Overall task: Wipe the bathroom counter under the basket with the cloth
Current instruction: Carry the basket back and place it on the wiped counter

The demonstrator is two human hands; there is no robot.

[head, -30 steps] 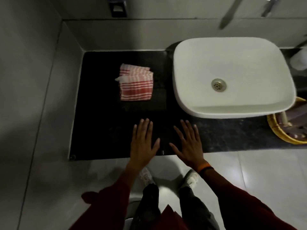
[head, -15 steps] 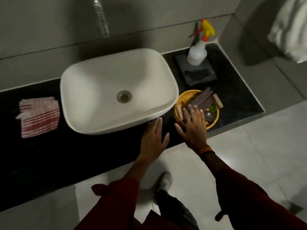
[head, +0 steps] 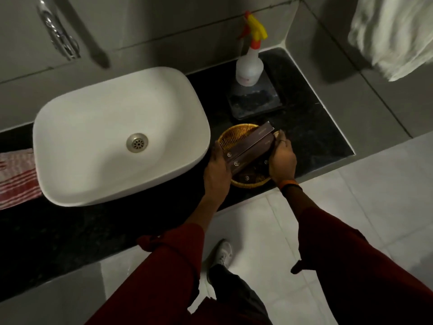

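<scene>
The dark desk (head: 311, 127) carries a white basin (head: 93, 127) at its middle. The striped cloth (head: 16, 177) lies far left, well apart from the work. To the right of the basin, near the front edge, sits the wicker basket (head: 236, 133) with brown boxes (head: 253, 146) inside. The left hand (head: 216, 171) and right hand (head: 282, 159) clamp its opposite sides, probably to lift it clear so the desk beneath can be wiped.
</scene>
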